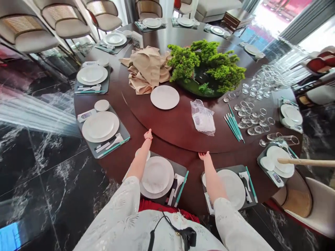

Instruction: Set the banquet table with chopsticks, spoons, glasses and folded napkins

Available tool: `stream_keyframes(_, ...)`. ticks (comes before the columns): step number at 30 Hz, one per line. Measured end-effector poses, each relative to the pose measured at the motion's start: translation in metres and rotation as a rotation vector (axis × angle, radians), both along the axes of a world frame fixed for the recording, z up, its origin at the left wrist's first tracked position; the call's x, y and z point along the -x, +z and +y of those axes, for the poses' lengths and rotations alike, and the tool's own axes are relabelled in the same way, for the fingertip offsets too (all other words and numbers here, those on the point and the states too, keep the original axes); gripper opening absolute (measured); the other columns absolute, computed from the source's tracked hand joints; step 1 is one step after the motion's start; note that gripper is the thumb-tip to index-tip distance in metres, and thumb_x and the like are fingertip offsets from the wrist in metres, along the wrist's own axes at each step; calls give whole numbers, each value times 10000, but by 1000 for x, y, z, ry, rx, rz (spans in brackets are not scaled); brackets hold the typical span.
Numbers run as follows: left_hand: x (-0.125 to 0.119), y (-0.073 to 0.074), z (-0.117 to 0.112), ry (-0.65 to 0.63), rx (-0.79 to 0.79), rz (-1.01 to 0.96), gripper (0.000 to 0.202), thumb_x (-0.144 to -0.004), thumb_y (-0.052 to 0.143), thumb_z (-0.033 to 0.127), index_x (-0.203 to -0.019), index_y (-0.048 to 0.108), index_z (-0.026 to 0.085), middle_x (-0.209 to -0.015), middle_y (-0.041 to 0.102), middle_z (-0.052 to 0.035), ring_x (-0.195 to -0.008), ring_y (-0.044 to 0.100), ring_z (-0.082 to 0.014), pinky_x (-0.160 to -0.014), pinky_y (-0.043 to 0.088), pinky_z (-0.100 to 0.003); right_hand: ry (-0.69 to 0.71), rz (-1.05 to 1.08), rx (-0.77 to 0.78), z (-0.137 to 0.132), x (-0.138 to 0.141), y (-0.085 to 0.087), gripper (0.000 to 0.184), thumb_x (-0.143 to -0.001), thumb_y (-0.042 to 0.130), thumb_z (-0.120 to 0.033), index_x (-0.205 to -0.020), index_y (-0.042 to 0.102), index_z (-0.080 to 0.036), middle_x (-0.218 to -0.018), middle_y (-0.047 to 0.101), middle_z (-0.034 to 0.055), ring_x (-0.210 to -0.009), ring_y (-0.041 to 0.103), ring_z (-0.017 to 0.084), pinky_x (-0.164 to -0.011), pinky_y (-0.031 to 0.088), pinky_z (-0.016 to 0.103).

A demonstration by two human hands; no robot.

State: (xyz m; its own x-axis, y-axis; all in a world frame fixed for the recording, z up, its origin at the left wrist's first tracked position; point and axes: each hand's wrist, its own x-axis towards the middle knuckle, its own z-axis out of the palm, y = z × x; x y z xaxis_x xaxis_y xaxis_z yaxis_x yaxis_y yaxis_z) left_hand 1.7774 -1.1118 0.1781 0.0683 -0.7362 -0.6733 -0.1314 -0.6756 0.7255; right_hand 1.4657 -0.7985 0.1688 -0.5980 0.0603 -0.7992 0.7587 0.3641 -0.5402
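My left hand (148, 134) rests on the near edge of the raised round turntable (178, 130), its fingers curled against the rim. My right hand (204, 155) lies on the same rim further right, fingers pressed onto the wood. Neither hand holds a loose object. On the turntable sit a white plate (164, 97), a clear plastic bag (202, 118), a pile of beige napkins (147, 69), a green plant centrepiece (206, 64), a bundle of teal chopsticks (233, 126) and several small glasses (252, 115). Below my arms are two place settings with white plates (156, 176) (233, 188).
Place settings on grey mats ring the dark round table (115, 167), such as one at the left (101, 127). Padded chairs (65, 21) stand at the far left, another chair (311, 198) at the near right. The floor is glossy black marble (52, 181).
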Motion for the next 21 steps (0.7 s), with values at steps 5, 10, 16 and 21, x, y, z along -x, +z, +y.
stream_keyframes(5,-1,16,-40,23,37,-154,151,-964,595,269,-939,477,177,-677,384,72,-586,356,-94,-547,339,-224,-20,86,7,43,28,15,310,-1032,306,-295,-1194,569,-266,-1304,627,102,-1105,676,161,-935,576,337)
stream_keyframes(10,15,26,-82,104,117,-306,419,-904,658,143,-1244,436,43,-916,578,-48,-817,550,-156,-776,490,-285,-21,50,43,14,-5,-6,165,-993,442,-276,-1116,550,-262,-1147,664,67,-1004,705,159,-922,607,345)
stream_keyframes(16,41,18,-98,84,263,-376,584,-895,638,60,-1410,370,-6,-978,647,-84,-958,603,-157,-968,453,-275,-83,-38,217,-50,-100,-31,178,-1020,525,-426,-1048,489,-253,-1013,629,19,-923,727,139,-934,626,323)
stream_keyframes(21,61,25,-122,-251,371,-411,620,-891,651,137,-1469,431,91,-931,704,-59,-1003,666,-200,-984,464,-297,-101,-109,338,-77,-146,-26,234,-1034,510,-454,-1049,502,-220,-981,630,21,-924,739,138,-949,618,313)
